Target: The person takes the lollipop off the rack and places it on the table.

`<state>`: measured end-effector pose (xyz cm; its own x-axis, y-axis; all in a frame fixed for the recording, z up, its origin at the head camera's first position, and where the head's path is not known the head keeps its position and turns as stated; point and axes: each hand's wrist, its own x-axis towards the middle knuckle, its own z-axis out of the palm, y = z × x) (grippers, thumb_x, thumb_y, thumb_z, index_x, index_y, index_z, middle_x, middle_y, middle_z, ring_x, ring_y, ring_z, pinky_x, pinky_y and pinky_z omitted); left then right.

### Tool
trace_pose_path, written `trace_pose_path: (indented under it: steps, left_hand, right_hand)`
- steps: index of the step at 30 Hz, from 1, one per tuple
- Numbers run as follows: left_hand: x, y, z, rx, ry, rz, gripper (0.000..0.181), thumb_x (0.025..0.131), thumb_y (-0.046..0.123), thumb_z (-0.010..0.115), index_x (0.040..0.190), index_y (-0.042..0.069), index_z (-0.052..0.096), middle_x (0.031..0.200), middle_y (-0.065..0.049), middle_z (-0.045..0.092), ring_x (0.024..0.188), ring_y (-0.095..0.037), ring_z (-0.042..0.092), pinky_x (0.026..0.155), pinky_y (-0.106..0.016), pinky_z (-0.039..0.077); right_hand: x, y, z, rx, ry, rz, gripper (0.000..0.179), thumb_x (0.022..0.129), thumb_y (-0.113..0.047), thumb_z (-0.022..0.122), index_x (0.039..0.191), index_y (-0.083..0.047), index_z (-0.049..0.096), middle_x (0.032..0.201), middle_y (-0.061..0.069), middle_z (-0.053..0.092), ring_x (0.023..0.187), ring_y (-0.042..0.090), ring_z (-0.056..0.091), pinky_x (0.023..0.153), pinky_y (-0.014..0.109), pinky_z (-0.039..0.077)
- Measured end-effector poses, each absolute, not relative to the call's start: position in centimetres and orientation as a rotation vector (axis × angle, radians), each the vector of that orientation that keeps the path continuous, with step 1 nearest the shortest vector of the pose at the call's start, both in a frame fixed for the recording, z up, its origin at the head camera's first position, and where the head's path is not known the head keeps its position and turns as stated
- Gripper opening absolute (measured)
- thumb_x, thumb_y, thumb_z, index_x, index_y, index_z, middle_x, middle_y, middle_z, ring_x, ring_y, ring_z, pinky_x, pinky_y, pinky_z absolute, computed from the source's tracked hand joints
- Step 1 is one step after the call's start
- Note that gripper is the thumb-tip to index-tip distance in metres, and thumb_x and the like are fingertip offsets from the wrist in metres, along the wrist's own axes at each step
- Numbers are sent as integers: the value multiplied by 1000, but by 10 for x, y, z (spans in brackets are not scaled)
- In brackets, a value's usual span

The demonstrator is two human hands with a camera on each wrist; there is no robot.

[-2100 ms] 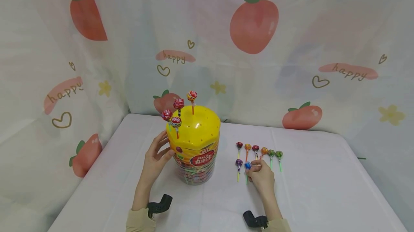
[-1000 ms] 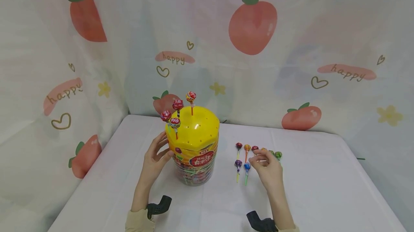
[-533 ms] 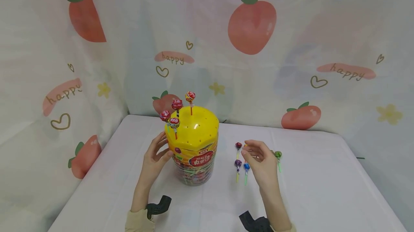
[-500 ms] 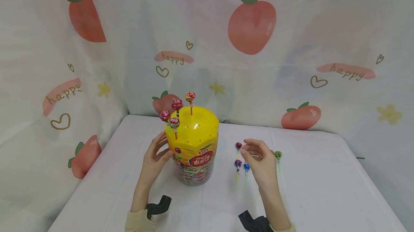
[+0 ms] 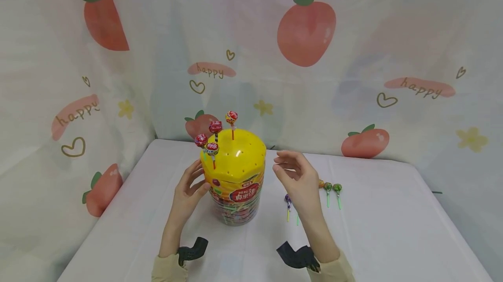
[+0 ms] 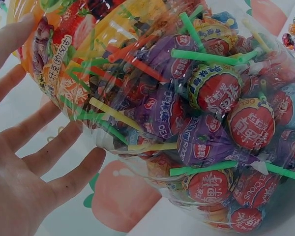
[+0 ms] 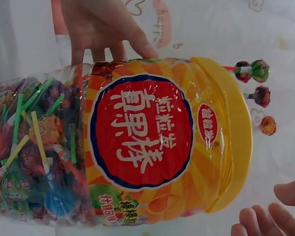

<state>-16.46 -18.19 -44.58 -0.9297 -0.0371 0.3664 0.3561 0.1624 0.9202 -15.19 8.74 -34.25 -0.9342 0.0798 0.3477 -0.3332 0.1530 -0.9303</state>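
A clear plastic jar (image 5: 235, 205) full of wrapped lollipops stands left of the middle of the table, its label facing front. Several lollipops (image 5: 212, 149) poke up from the left and back of its yellow lid (image 5: 243, 155). My left hand (image 5: 190, 190) rests against the jar's left side, fingers spread and fairly straight, as the left wrist view confirms. To the right of the jar, apart from it, my right hand (image 5: 298, 181) hovers with bent, relaxed fingers. A gap shows between its thumb (image 7: 290, 191) and fingers in the right wrist view, with nothing visible there.
Loose lollipops lie on the white table (image 5: 377, 229) right of the jar: a purple one (image 5: 288, 199), an orange one (image 5: 321, 183) and green ones (image 5: 338, 189). My right hand and forearm cover others. A printed cloth (image 5: 251, 33) hangs behind the table.
My right hand has let go of the blue lollipop, risen, and moved left toward the jar, over the lollipop rows. My left hand and the jar stay in place.
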Motion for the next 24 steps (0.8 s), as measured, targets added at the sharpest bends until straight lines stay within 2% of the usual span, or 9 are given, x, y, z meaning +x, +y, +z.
trace_pose_path:
  steps: [5, 8, 13, 19, 24]
  left_hand:
    - [-165, -182, -446, -290, -2158, -1822, 63, 90, 3, 63, 145, 22, 40, 144, 2, 44, 126, -4, 46, 105, -48, 45]
    - [-165, -182, -445, -290, -2154, -1829, 63, 90, 2, 63, 145, 22, 40, 145, 1, 44, 126, -3, 46, 105, -54, 43]
    - [-165, -182, -445, -293, -2153, -1829, 63, 89, 2, 63, 145, 21, 40, 145, 1, 43, 126, -3, 46, 105, -54, 43]
    - [-164, -183, -444, -276, -2167, -1826, 63, 90, 4, 64, 145, 22, 40, 145, 3, 43, 126, -2, 47, 106, -49, 45]
    - [-165, -183, -445, -278, -2164, -1832, 63, 90, 4, 63, 145, 22, 39, 146, 1, 43, 126, -2, 47, 106, -50, 44]
  right_hand:
    - [-154, 78, -331, 302, -2105, 1831, 30, 85, -1, 69, 114, -4, 63, 105, 15, 65, 91, 8, 62, 81, 16, 53]
    - [-157, 72, -325, 327, -2110, 1828, 30, 85, -1, 69, 114, -3, 62, 106, 15, 65, 92, 8, 62, 81, 16, 53]
    - [-161, 64, -315, 368, -2138, 1822, 29, 85, 0, 68, 114, -3, 62, 106, 14, 65, 94, 13, 62, 81, 17, 55]
    - [-167, 55, -304, 424, -2163, 1806, 29, 87, -3, 67, 115, -5, 62, 108, 12, 65, 97, 20, 62, 82, 19, 55]
    - [-174, 45, -295, 457, -2189, 1742, 31, 86, -4, 69, 116, -6, 62, 107, 13, 65, 97, 23, 64, 85, 32, 58]
